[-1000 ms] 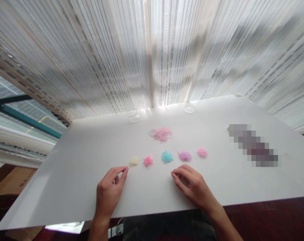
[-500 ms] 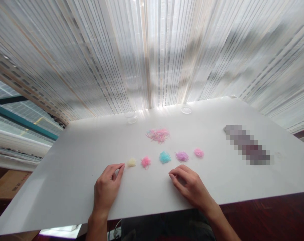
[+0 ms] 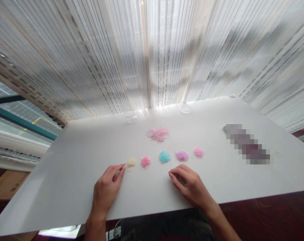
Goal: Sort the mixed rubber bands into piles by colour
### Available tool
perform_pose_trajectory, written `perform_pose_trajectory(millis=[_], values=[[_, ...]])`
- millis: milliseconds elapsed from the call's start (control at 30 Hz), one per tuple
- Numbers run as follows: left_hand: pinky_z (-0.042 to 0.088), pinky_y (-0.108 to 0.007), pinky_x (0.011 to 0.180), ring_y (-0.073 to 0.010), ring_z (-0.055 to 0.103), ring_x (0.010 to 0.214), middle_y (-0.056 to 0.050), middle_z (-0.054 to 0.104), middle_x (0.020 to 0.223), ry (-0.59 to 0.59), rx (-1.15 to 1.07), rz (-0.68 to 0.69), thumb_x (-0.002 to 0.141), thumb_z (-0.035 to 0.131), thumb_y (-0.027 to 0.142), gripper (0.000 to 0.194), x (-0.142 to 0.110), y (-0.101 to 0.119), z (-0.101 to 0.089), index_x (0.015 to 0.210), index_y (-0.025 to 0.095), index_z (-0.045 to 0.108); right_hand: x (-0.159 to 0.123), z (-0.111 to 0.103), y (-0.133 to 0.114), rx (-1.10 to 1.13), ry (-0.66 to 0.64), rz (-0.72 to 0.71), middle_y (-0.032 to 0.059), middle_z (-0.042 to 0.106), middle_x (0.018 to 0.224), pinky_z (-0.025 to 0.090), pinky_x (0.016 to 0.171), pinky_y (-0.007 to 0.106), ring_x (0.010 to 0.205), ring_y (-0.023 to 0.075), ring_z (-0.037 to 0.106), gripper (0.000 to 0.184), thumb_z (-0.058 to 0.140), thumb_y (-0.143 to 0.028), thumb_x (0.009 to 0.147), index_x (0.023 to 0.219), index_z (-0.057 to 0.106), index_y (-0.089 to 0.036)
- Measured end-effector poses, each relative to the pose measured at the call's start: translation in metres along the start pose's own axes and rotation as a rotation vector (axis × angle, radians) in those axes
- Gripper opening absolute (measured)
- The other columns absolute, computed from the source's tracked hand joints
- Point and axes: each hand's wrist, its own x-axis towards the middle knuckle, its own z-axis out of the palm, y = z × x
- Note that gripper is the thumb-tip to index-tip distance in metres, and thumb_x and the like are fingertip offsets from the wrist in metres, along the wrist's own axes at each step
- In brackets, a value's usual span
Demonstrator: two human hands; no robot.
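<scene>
My left hand (image 3: 105, 189) lies on the white table (image 3: 73, 160) with thumb and forefinger pinched together just left of a small yellow pile of threads (image 3: 131, 162). A thin strand lies at the fingertips; whether they grip it is too small to tell. In a row to the right sit a pink pile (image 3: 145, 161), a cyan pile (image 3: 164, 156), a purple pile (image 3: 181, 155) and another pink pile (image 3: 198, 152). My right hand (image 3: 190, 187) rests below the cyan and purple piles, fingers curled with tips together on the table. Behind the row is a looser mixed pink pile (image 3: 158, 134).
Two small clear dishes (image 3: 130, 116) (image 3: 186, 108) stand at the table's far edge, against a striped sheer curtain. A blurred-out oblong object (image 3: 247, 144) lies on the right side of the table. The table's near edge runs just below my wrists.
My left hand has drawn back slightly from the yellow pile, toward me and to the left. The right hand has kept its place. The view has shifted a little.
</scene>
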Motion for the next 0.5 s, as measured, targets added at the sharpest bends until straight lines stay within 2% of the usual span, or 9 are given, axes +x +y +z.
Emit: perform_pose_trajectory(millis=[100,200,367,500], values=[[0.051,-0.023,0.059,-0.0095,0.055,0.052,-0.001,0.073,0.088,0.087,-0.032,0.02,0.105,0.054,0.042,0.031,-0.002,0.01,-0.004,0.106,0.02,0.075,0.002,0.0,-0.001,-0.015,0.047,-0.01,0.0027,0.067,0.085,0.052,0.072,0.029,0.077,0.0175,0.065,0.013,0.057,-0.018,0.102,0.098,0.068,-0.023],[0.053,-0.022,0.063,-0.009,0.057,0.055,-0.002,0.074,0.094,0.078,-0.129,0.059,0.105,0.058,0.032,0.02,-0.004,0.031,-0.005,0.11,0.02,0.073,0.004,0.0,-0.002,-0.036,0.144,-0.006,0.0024,0.068,0.083,0.052,0.07,0.028,0.074,0.0171,0.065,0.013,0.058,-0.016,0.1,0.099,0.069,-0.022],[0.053,-0.022,0.062,-0.0095,0.06,0.056,-0.003,0.075,0.098,-0.119,-0.298,0.185,0.105,0.056,0.025,0.018,-0.006,0.079,0.012,0.114,0.022,0.071,0.006,-0.004,-0.004,-0.033,0.329,0.024,0.0017,0.071,0.083,0.053,0.064,0.026,0.068,0.0154,0.063,0.015,0.059,-0.015,0.098,0.102,0.071,-0.022],[0.054,-0.022,0.06,-0.0114,0.065,0.06,-0.003,0.075,0.101,-0.258,-0.27,0.285,0.107,0.05,0.027,0.024,-0.005,0.109,0.034,0.118,0.024,0.07,0.005,-0.009,-0.005,-0.027,0.377,0.088,0.0009,0.071,0.08,0.053,0.064,0.025,0.065,0.0146,0.062,0.015,0.059,-0.017,0.097,0.099,0.073,-0.021]])
